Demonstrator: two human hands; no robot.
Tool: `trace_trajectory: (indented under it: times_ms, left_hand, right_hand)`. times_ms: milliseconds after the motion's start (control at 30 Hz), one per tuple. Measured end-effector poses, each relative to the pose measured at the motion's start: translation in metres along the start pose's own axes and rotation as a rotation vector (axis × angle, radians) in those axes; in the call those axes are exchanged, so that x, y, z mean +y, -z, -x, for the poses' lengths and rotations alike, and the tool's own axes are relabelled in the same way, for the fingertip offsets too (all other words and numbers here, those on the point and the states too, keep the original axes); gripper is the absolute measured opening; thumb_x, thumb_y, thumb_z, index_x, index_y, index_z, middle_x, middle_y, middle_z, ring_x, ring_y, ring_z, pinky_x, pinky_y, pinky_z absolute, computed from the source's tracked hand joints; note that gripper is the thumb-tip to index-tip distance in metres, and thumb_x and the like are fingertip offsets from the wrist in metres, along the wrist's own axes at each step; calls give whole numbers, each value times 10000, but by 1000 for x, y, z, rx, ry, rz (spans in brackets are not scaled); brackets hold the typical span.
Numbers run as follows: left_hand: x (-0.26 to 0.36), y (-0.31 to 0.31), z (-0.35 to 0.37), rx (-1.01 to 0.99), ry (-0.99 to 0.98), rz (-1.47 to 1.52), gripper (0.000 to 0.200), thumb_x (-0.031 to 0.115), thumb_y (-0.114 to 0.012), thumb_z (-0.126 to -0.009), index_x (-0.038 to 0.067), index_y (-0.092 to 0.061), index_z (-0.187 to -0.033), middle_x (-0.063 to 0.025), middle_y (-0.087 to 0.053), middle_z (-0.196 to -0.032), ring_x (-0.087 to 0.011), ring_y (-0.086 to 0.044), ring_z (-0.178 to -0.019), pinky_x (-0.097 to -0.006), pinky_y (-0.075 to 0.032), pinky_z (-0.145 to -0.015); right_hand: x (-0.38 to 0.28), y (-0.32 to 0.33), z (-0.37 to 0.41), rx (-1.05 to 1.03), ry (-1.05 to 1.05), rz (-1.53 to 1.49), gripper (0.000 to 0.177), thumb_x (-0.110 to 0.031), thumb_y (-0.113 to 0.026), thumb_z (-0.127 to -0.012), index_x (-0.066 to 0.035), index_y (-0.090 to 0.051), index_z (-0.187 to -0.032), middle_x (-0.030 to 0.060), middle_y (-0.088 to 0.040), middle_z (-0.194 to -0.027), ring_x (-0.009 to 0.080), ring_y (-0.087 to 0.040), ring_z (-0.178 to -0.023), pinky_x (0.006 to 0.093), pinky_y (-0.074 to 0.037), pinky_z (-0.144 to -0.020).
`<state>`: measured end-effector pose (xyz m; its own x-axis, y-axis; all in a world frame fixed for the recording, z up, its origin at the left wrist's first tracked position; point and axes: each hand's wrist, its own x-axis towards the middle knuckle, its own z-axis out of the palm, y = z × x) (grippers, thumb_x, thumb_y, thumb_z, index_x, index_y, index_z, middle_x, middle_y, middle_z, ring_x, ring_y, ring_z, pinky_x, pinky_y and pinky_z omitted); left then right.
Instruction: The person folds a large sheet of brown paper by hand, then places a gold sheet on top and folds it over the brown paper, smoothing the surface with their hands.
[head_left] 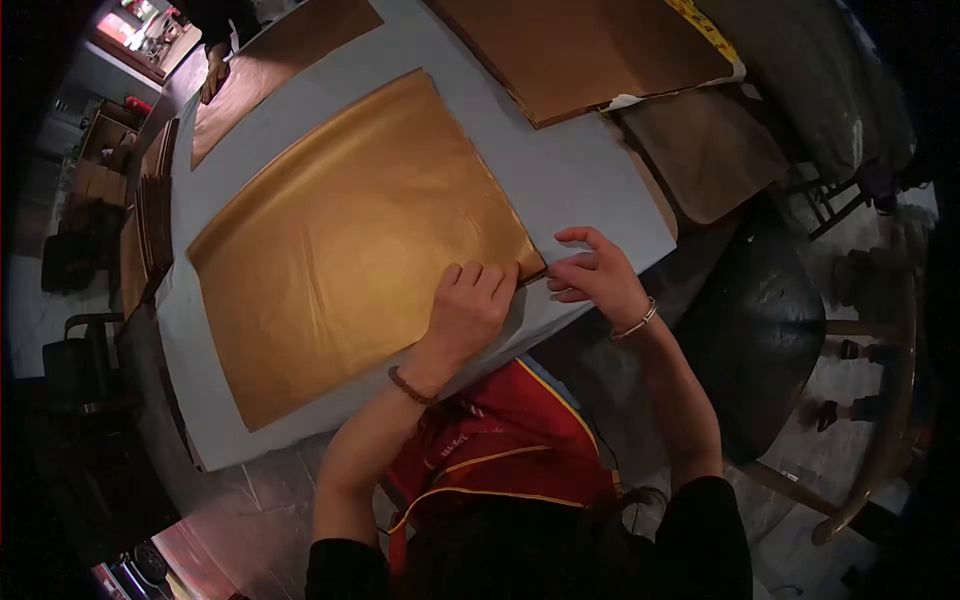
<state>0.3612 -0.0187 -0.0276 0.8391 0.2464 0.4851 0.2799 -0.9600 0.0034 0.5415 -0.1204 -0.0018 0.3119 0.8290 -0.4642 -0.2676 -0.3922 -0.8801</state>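
A large golden sheet (330, 240), paper-like with faint creases, lies on the pale-covered table in front of me. My left hand (470, 305), with a brown beaded bracelet at the wrist, has its fingers curled down on the sheet's near edge beside the right corner; its thumb is mostly hidden. Just off that corner is my right hand (598, 278), a silver bangle at its wrist. Its fingers are bent and apart, the tips close to the corner; whether they touch it I cannot make out.
Another person's hand (213, 78) rests on a brown sheet (275, 70) across the table. A stack of brown sheets (610, 50) lies at the far right. More stacked sheets (150, 225) stand at the left. A black chair seat (755, 335) is at my right.
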Motion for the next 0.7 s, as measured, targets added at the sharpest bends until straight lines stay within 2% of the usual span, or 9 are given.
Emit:
trace_trajectory:
  times_ms: [133, 367, 567, 633, 667, 700]
  left_hand:
    - [0, -1, 0, -2, 4, 5, 286, 86, -565, -736, 60, -632, -1014, -37, -476, -711, -176, -502, -663, -298, -390, -599]
    - [1, 1, -3, -3, -20, -11, 278, 85, -571, -742, 57, -633, -1012, -33, -470, -708, -173, -498, -662, -297, -382, -590]
    - [6, 5, -5, -25, -142, -155, 261, 77, -575, -744, 14, -628, -992, -38, -462, -717, -166, -486, -661, -293, -377, -591]
    - [7, 13, -9, -218, -179, -219, 218, 63, -578, -761, 12, -625, -967, -41, -464, -736, -166, -480, -656, -294, -372, -588]
    - [6, 13, -12, -171, -183, -156, 150, 43, -575, -774, 18, -617, -916, -41, -466, -751, -171, -477, -653, -300, -372, -594]
    - [6, 6, -10, -101, -224, -218, 126, 96, -545, -772, 62, -596, -883, -57, -480, -746, -187, -497, -686, -331, -377, -611]
  right_hand:
    - [-3, 8, 0, 42, 32, 19, 362, -109, -580, -871, -30, -474, -1208, 108, -638, -926, 154, -633, -813, 280, -548, -678]
    - [5, 5, -2, 23, 78, 17, 344, -97, -558, -883, -18, -478, -1208, 105, -613, -947, 139, -610, -806, 278, -540, -674]
    - [10, -5, -4, 16, 115, 60, 342, -91, -563, -877, -27, -488, -1204, 93, -613, -925, 137, -612, -785, 267, -541, -646]
    - [18, -5, -11, 16, 94, 55, 326, -108, -566, -880, -39, -498, -1191, 91, -616, -917, 131, -617, -744, 259, -539, -615]
    - [18, -6, -11, 31, 117, 24, 313, -134, -573, -884, -41, -504, -1174, 93, -622, -901, 130, -625, -718, 266, -538, -591]
    - [17, -4, -10, 25, 112, 106, 312, -160, -584, -882, -38, -509, -1159, 100, -628, -898, 145, -631, -698, 278, -536, -574]
